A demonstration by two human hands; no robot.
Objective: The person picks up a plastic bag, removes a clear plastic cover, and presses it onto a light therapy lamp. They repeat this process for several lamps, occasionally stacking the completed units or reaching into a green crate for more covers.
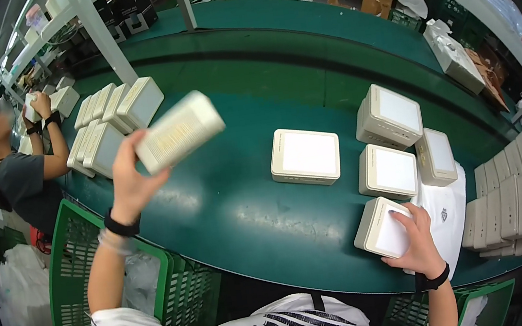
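My left hand (128, 184) is raised over the left part of the green bench, gripping a cream box-shaped device (181, 131) by its end. That device is tilted in the air, its ribbed side showing, and slightly blurred. At the bench's near right, my right hand (416, 241) has its fingers around a second cream device (371, 227) with a pale top panel, which rests on the bench. Just beyond that one lies another device (389, 171). A single device (305, 156) lies face up mid-bench. Farther right are a taller device or stack (389, 114) and a leaning device (435, 156).
Rows of cream devices (104, 150) stand at the left, near a co-worker (23, 161) holding a white item. More are stacked at the far right (504, 210). A white plastic bag (444, 224) lies beside my right hand. Green crates (70, 287) stand against the bench's near edge.
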